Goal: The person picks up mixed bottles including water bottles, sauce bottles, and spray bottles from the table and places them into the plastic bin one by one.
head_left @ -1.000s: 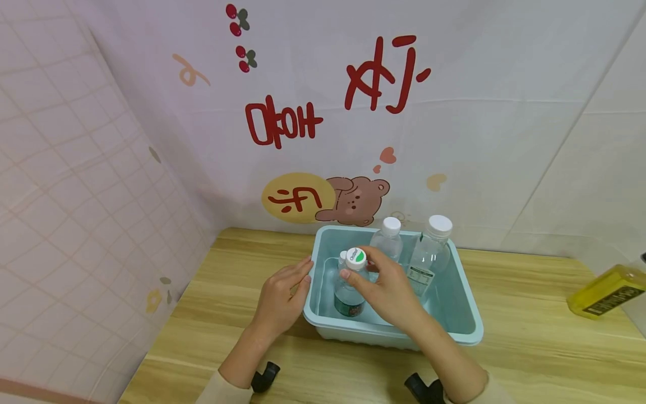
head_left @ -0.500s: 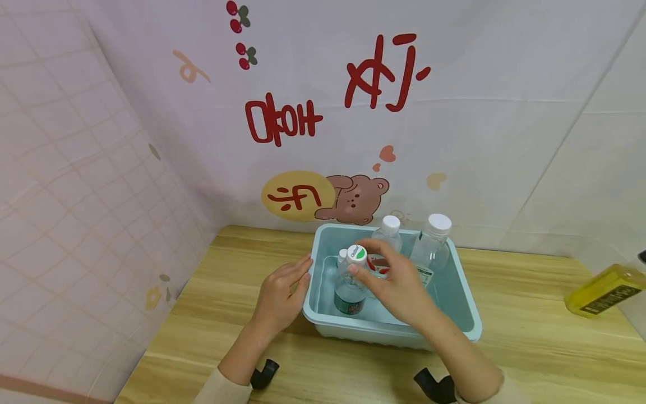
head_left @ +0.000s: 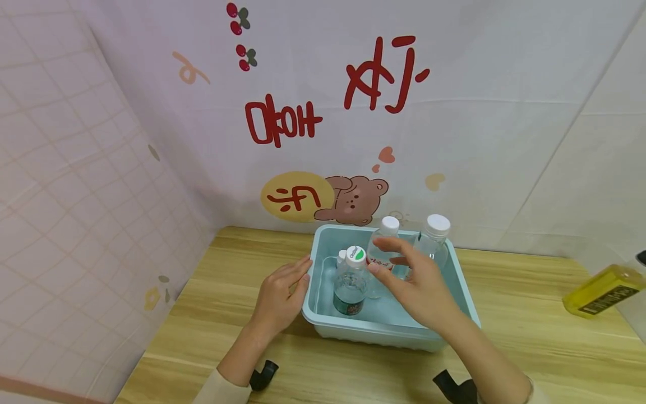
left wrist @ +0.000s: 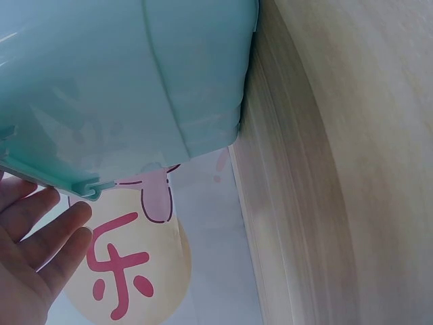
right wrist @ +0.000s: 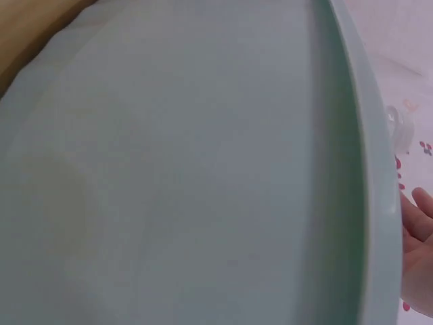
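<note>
A light blue plastic bin (head_left: 363, 324) holds several clear bottles. Near its left side stands a bottle (head_left: 350, 297) with a white and green cap and dark green label. My right hand (head_left: 424, 286) is just right of that cap, thumb and fingers spread, holding nothing. Behind it is a bottle (head_left: 390, 225) with a white cap and red print, partly covered by the hand. At the back right rises a wider-capped bottle (head_left: 438, 225). My left hand (head_left: 282, 294) rests its extended fingers on the bin's left rim; in the left wrist view its fingers (left wrist: 64, 233) meet that rim.
A small white cap (head_left: 342, 255) shows behind the green-capped bottle. A bottle of yellow liquid (head_left: 600, 294) is at the table's right. Black elbow-shaped pieces (head_left: 264, 375) sit below the wrists. A printed white cloth wall (head_left: 479, 140) backs the wooden table (head_left: 242, 264).
My right hand has let go of the green-and-white-capped bottle and moved right with its fingers apart. That bottle stands where it was. The left hand has stayed on the rim.
</note>
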The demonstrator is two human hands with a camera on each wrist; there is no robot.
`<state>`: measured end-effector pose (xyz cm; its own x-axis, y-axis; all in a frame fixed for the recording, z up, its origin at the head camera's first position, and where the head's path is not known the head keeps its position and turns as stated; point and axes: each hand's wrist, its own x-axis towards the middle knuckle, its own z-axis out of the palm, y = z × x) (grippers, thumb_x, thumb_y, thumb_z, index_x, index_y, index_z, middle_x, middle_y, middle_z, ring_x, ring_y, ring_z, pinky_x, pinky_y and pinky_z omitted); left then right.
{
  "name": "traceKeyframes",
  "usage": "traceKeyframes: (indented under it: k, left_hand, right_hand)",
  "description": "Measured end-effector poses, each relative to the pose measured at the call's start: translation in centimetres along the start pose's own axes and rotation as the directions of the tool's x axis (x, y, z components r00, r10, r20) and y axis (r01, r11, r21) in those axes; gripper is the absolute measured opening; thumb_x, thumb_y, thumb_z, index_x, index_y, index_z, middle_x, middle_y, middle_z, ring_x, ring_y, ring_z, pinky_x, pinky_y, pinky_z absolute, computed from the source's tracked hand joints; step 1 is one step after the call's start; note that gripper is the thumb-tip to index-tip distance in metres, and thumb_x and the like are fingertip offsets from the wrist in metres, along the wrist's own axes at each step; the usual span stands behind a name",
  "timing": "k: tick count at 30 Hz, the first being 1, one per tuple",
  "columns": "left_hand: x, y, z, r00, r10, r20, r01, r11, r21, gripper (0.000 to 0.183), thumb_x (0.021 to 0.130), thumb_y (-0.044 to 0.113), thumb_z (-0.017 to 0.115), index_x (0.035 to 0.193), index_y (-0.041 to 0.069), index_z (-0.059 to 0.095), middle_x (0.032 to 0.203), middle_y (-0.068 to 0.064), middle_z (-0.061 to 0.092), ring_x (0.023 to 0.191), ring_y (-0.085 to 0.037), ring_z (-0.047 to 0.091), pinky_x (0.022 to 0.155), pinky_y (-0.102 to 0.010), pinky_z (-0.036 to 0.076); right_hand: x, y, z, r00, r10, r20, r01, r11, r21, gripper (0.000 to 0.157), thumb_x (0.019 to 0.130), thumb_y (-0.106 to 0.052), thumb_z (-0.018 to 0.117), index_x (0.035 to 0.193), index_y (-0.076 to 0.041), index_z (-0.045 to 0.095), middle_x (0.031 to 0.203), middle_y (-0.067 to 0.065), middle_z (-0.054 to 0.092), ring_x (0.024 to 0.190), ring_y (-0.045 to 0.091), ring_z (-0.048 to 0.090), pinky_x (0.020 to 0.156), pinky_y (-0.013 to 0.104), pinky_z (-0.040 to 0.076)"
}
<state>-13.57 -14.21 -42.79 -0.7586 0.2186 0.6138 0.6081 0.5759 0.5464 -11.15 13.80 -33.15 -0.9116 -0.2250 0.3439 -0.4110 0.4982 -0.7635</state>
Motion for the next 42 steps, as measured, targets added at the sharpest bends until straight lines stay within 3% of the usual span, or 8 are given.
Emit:
traceKeyframes:
  k: [4,7,11,16,24,29,35,42]
  left_hand:
    - [0.0,0.1,0.1,1.000,-0.007,0.009,0.007,1.000,-0.001,0.034,0.098,0.007,0.067,0.131,0.000,0.072,0.135,-0.014,0.069,0.120,-0.030,0.069,0.099,-0.050,0.057]
    - [0.0,0.0,0.1,1.000,-0.008,0.007,0.008,1.000,0.001,0.034,0.098,0.006,0.067,0.131,0.000,0.072,0.135,-0.014,0.068,0.121,-0.030,0.069,0.099,-0.051,0.057]
    - [-0.1,0.0,0.1,1.000,-0.012,0.001,0.012,1.000,-0.003,0.034,0.098,0.006,0.067,0.131,0.000,0.072,0.136,-0.012,0.068,0.122,-0.030,0.069,0.099,-0.051,0.056]
    - [-0.1,0.0,0.1,1.000,-0.010,0.003,0.010,1.000,-0.002,0.034,0.098,0.006,0.068,0.131,0.001,0.072,0.136,-0.012,0.068,0.122,-0.030,0.069,0.100,-0.051,0.056]
    - [-0.1,-0.1,0.1,1.000,-0.007,0.000,0.007,1.000,0.002,0.034,0.098,0.007,0.068,0.131,0.001,0.072,0.136,-0.013,0.069,0.121,-0.030,0.069,0.100,-0.050,0.056]
    - [-0.1,-0.2,0.1,1.000,-0.001,-0.003,0.001,1.000,0.003,0.035,0.097,0.007,0.068,0.132,0.001,0.072,0.136,-0.012,0.068,0.122,-0.030,0.069,0.099,-0.051,0.057]
    - [-0.1,-0.2,0.1,1.000,0.008,-0.004,-0.008,1.000,0.002,0.034,0.097,0.006,0.068,0.131,0.001,0.073,0.136,-0.012,0.069,0.121,-0.030,0.069,0.099,-0.050,0.057]
    - [0.0,-0.2,0.0,1.000,0.009,-0.005,-0.009,1.000,0.005,0.033,0.098,0.007,0.068,0.130,0.001,0.073,0.136,-0.010,0.069,0.120,-0.029,0.070,0.100,-0.050,0.057]
  right_hand:
    - [-0.7,0.2,-1.3,1.000,0.000,-0.016,-0.001,0.999,-0.032,0.043,0.101,-0.023,0.073,0.141,-0.013,0.061,0.140,0.003,0.066,0.116,0.035,0.067,0.092,0.048,0.058]
    - [-1.1,0.5,-2.2,0.998,-0.045,-0.049,0.043,0.998,-0.056,0.042,0.100,-0.016,0.073,0.140,-0.012,0.062,0.138,0.005,0.067,0.113,0.034,0.069,0.097,0.036,0.056]
    - [-1.2,1.1,-2.9,0.991,-0.109,-0.078,0.104,0.993,-0.064,0.042,0.098,-0.007,0.074,0.138,-0.009,0.063,0.135,0.007,0.068,0.113,0.020,0.068,0.095,0.018,0.052]
    - [-1.5,1.6,-3.9,0.986,-0.141,-0.094,0.133,0.988,-0.083,0.046,0.096,-0.002,0.074,0.139,-0.011,0.062,0.135,0.000,0.067,0.111,0.003,0.063,0.093,0.015,0.051]
    - [-2.0,2.2,-6.4,0.940,-0.289,-0.183,0.274,0.956,-0.106,0.058,0.083,0.019,0.074,0.136,-0.002,0.064,0.129,-0.005,0.069,0.111,0.001,0.064,0.095,0.014,0.049]
    - [-2.8,2.3,-8.2,0.942,-0.257,-0.215,0.222,0.959,-0.174,0.057,0.085,0.017,0.073,0.137,-0.004,0.065,0.131,-0.007,0.069,0.108,-0.002,0.063,0.089,0.010,0.048]
    - [-3.6,3.3,-10.1,0.926,-0.285,-0.249,0.217,0.939,-0.268,0.052,0.087,0.014,0.073,0.136,-0.002,0.066,0.132,-0.016,0.067,0.107,-0.007,0.060,0.080,0.007,0.046]
    - [-4.5,4.7,-12.0,0.921,-0.267,-0.285,0.158,0.922,-0.353,0.045,0.087,0.006,0.075,0.131,-0.004,0.070,0.123,-0.032,0.061,0.101,-0.012,0.054,0.052,0.012,0.042]
